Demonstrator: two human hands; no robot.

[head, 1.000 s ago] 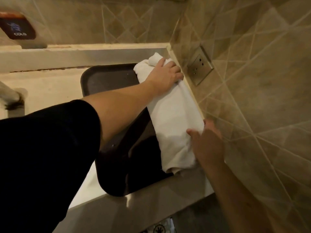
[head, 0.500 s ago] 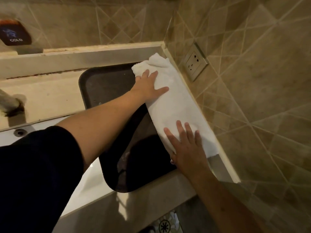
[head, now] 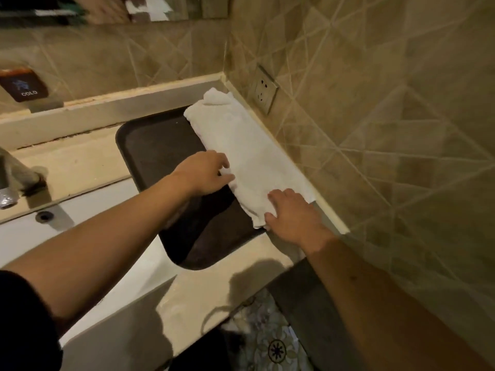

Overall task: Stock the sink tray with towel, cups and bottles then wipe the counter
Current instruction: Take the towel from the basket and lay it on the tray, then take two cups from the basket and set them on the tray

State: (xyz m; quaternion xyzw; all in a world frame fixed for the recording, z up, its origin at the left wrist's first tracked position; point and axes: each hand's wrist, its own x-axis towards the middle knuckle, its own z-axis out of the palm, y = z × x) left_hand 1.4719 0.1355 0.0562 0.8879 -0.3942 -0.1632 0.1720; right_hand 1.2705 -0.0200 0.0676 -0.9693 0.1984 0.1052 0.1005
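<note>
A white folded towel [head: 241, 145] lies lengthwise along the right side of a dark brown tray [head: 158, 145], close against the tiled side wall. My left hand [head: 206, 172] pinches the towel's left edge near its middle. Over the towel's near end rests my right hand [head: 292, 215], palm down, fingers spread on the cloth. No cups or bottles are in view.
The tray sits on a beige counter [head: 80, 162] in the corner. A white sink basin [head: 32, 234] and a metal tap [head: 10, 183] are at the left. A wall socket [head: 263, 89] is on the right wall, and a "COLD" sign [head: 25, 87] on the back wall.
My left hand slid from the towel's far end back to its middle left edge and closed on it. My right hand stays on the near end. The camera view pulled back and tilted up.
</note>
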